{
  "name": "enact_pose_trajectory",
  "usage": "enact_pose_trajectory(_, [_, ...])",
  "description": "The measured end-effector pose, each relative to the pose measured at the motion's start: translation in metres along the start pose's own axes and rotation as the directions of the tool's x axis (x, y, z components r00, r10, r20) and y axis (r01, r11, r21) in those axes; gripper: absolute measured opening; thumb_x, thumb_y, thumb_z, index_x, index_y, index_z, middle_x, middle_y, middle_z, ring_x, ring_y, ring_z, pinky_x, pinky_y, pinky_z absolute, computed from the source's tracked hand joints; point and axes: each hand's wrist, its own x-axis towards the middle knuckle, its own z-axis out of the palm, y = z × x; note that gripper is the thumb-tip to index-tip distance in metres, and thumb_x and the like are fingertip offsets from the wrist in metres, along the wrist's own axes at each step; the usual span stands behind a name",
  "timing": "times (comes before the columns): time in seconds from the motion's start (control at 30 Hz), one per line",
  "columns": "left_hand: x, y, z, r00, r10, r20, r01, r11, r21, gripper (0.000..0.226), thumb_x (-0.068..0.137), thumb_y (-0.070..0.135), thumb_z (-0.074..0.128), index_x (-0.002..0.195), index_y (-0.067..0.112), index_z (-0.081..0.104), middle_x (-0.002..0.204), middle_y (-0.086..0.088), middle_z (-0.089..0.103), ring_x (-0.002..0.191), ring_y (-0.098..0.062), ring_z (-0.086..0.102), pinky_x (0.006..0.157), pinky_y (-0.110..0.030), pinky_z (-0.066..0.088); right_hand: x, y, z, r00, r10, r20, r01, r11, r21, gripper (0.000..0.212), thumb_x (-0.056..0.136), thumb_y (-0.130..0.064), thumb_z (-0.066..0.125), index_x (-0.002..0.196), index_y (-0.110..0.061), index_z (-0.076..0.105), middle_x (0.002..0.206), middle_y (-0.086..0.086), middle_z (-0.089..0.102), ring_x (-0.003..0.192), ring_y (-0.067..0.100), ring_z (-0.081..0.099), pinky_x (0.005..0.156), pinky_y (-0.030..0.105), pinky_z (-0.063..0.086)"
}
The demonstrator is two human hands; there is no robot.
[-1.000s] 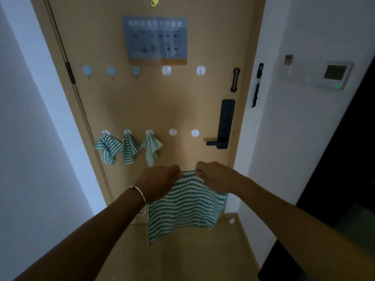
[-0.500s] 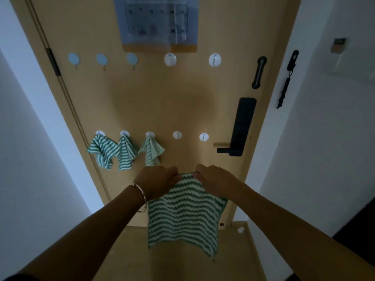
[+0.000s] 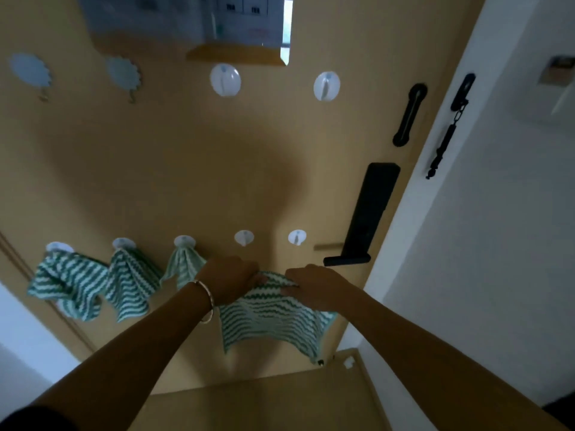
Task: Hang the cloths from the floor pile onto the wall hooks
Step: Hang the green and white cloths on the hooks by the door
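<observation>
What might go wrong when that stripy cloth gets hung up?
The cloth, pinched by the left hand and right hand, may slip off the small empty hook if only a thin edge catches. The left hand is also near the neighbouring hung cloth and might knock it down.

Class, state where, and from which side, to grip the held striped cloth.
Pinch the striped cloth along its top edge from the near side, as the left hand and right hand do: it hangs limp below, hem under an empty hook.

Four striped cloths [image 3: 67,283] [image 3: 130,283] [image 3: 183,265] [image 3: 270,318], seven white hooks [image 3: 244,237] [image 3: 297,237] [image 3: 184,241] [image 3: 123,243] [image 3: 59,246] [image 3: 225,79] [image 3: 326,85], two blue hooks [image 3: 30,70] [image 3: 123,75], two hands [image 3: 231,279] [image 3: 317,286], one bracelet [image 3: 208,301]
</observation>
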Motion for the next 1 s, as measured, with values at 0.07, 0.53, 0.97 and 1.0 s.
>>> enact_pose_trajectory(0.07, [0.006, -0.008, 0.020, 1.000, 0.014, 0.027, -0.014, 1.000, -0.004, 0.052, 0.096, 0.053, 0.019, 0.097, 0.017, 0.057, 0.095, -0.006, 0.066, 0.087, -0.023, 0.061, 0.066, -0.030, 0.035, 0.018, 0.001, 0.012, 0.997, 0.045, 0.064, -0.042, 0.998, -0.057, 0.038, 0.102, -0.041, 0.036, 0.121, -0.012, 0.052, 0.103, 0.009, 0.057, 0.097, 0.025, 0.054, 0.075, 0.028, 0.032])
enact_pose_trajectory(0.53, [0.041, -0.065, 0.079, 0.946, -0.307, 0.100, 0.317, 0.943, -0.104, 0.057, 0.094, 0.054, 0.011, 0.111, 0.017, 0.050, 0.098, -0.007, 0.066, 0.087, -0.026, 0.063, 0.062, -0.032, 0.036, 0.142, 0.035, 0.009, 0.991, -0.129, -0.043, 0.135, 0.962, 0.236, 0.015, 0.103, -0.028, 0.037, 0.112, -0.018, 0.043, 0.072, -0.008, 0.049, 0.065, 0.012, 0.050, 0.062, 0.028, 0.039])
enact_pose_trajectory(0.97, [0.073, -0.085, 0.087, 0.876, -0.444, -0.191, 0.333, 0.841, -0.428, 0.024, 0.089, 0.031, 0.034, 0.110, 0.029, 0.043, 0.073, -0.007, 0.068, 0.061, -0.026, 0.066, 0.049, -0.025, 0.041, 0.207, 0.059, 0.002, 0.966, -0.224, -0.129, 0.249, 0.940, 0.234, 0.026, 0.101, -0.023, 0.036, 0.115, -0.016, 0.057, 0.111, 0.008, 0.065, 0.098, 0.027, 0.061, 0.083, 0.036, 0.047])
enact_pose_trajectory(1.0, [0.077, -0.090, 0.089, 0.880, -0.418, -0.225, 0.293, 0.851, -0.437, 0.029, 0.085, 0.032, 0.033, 0.108, 0.025, 0.050, 0.075, -0.005, 0.069, 0.062, -0.024, 0.067, 0.049, -0.025, 0.045, 0.210, 0.060, 0.001, 0.968, -0.219, -0.127, 0.244, 0.941, 0.236, 0.028, 0.100, -0.023, 0.036, 0.115, -0.013, 0.058, 0.112, 0.009, 0.065, 0.099, 0.027, 0.061, 0.084, 0.037, 0.047])
